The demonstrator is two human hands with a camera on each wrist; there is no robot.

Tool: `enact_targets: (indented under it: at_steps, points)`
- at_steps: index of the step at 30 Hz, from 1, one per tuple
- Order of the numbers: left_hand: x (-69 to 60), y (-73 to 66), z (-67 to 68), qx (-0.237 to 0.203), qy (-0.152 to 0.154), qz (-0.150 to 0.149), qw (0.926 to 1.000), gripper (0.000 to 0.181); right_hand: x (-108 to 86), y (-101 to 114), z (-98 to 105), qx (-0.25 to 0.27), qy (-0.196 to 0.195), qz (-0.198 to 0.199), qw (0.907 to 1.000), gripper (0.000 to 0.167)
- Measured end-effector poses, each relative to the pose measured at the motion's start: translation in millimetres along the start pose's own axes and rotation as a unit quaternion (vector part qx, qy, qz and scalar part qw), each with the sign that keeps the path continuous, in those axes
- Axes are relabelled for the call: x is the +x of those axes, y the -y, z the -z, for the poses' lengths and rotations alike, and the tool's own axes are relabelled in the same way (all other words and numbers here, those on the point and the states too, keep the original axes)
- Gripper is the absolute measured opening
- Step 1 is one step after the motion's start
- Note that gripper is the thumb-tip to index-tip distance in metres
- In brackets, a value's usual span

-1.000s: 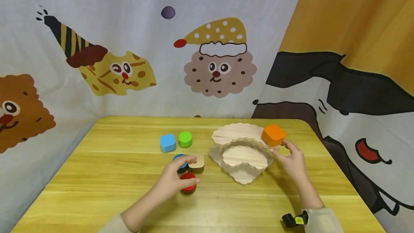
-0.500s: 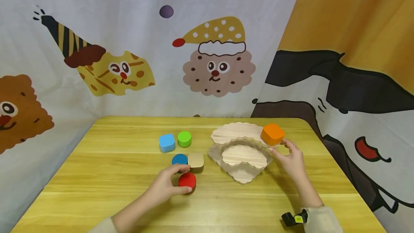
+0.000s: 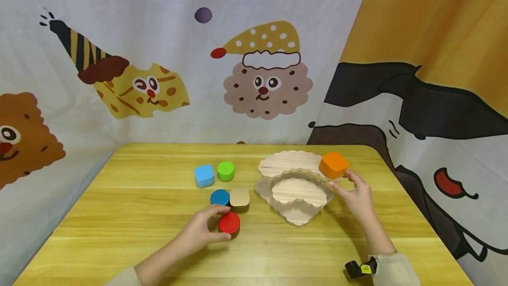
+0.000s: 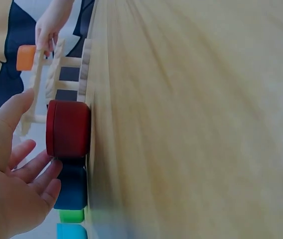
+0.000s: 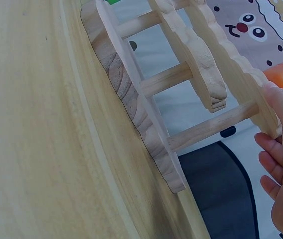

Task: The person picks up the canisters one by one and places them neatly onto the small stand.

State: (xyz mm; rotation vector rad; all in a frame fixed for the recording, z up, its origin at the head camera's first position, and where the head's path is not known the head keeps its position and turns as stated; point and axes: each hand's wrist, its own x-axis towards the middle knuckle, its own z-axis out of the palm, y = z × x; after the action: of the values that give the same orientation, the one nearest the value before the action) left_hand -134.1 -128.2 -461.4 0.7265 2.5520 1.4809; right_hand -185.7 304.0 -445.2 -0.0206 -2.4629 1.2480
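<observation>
The left hand [image 3: 199,228] is spread around the red block [image 3: 229,224] on the table [image 3: 139,215]; contact is unclear. The right hand [image 3: 360,195] pinches the wooden stand [image 3: 287,163] up top (beside the orange block [image 3: 334,165]).

From the head: looks forward and down over the yellow wood-grain table [image 3: 285,255] toward the white cartoon-printed fabric [image 3: 166,16], far enough back to take in the left hand [image 3: 200,228], right hand [image 3: 359,195] and tiered pale wooden stand [image 3: 291,162]. From the left wrist: sits low near tabletop level, rolled sideways, close to the red round block [image 4: 69,129], facing across to the stand farther off. From the right wrist: looks from close beside the stand, also tilted, toward the fabric behind. Shares stand, right hand and orange rounded-square block [image 3: 334,164] across all three; shares the brown cookie print [image 3: 267,94] between head and right wrist.
</observation>
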Motion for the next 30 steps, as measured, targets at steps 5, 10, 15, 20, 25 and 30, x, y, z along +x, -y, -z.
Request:
enact_targets:
  at_steps: [5,10,15,20,25,30]
  points:
    - [1.4,5.9,-0.1,0.012,0.001,0.003,0.9999,0.064,0.1,0,0,0.004,-0.003,0.001,1.0,0.055]
    - [2.5,12.6,-1.6,0.026,0.007,0.011,0.9996,0.066,-0.6,-1,0,0.001,-0.003,0.003,1.0,0.056]
    - [3.3,16.7,-3.9,0.027,0.012,0.014,0.9994,0.065,-0.4,-1,0,0.001,-0.004,0.002,1.0,0.057]
    - [3.6,17.8,-5.5,0.025,0.016,0.018,0.9994,0.063,0.1,-1,-1,0.004,-0.004,0.004,1.0,0.056]
    - [3.8,16.9,-5.8,0.024,0.02,0.021,0.9993,0.062,0.1,-1,-1,0.004,-0.005,0.011,0.9999,0.056]
    - [3.4,14.9,-5.5,0.028,0.024,0.019,0.9991,0.061,-0.4,-2,-1,0.002,-0.006,0.012,0.9999,0.056]
